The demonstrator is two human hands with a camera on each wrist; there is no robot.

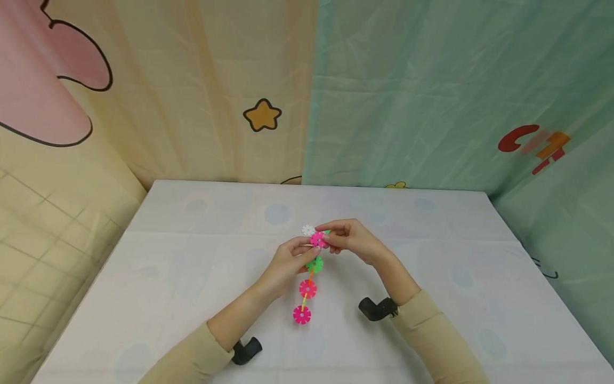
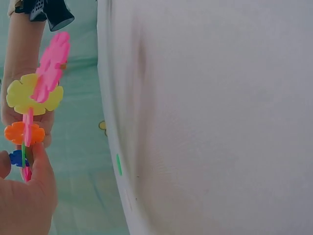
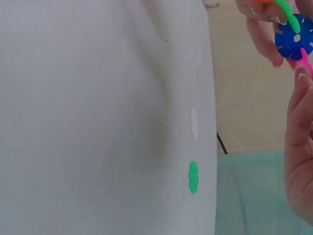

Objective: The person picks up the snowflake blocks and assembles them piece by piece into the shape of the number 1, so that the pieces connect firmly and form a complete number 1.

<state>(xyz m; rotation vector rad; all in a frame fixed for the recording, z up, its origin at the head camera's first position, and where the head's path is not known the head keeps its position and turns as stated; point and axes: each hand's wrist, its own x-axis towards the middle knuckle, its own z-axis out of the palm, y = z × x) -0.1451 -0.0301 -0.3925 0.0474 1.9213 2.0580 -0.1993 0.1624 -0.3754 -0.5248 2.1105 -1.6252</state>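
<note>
A chain of notched, flower-shaped plastic linking discs hangs between my hands in the head view, with a green disc (image 1: 315, 264) and a pink disc (image 1: 301, 314) at its low end. My left hand (image 1: 288, 261) grips it near the top. Thumb and fingers of my right hand (image 1: 354, 240) pinch the uppermost pink disc (image 1: 318, 239). In the left wrist view a yellow disc (image 2: 18, 97) and an orange disc (image 2: 13, 132) stand crosswise in the chain. The right wrist view has a blue disc (image 3: 288, 43) slotted to the pink one, between both hands.
Beyond the hands, a white disc (image 1: 307, 230) and a loose green disc (image 3: 193, 177) lie on the white-covered table (image 1: 192, 256). Curtains (image 1: 408, 96) hang behind the table's far edge. Each wrist wears a black device, such as the one (image 1: 247, 351) at the left sleeve.
</note>
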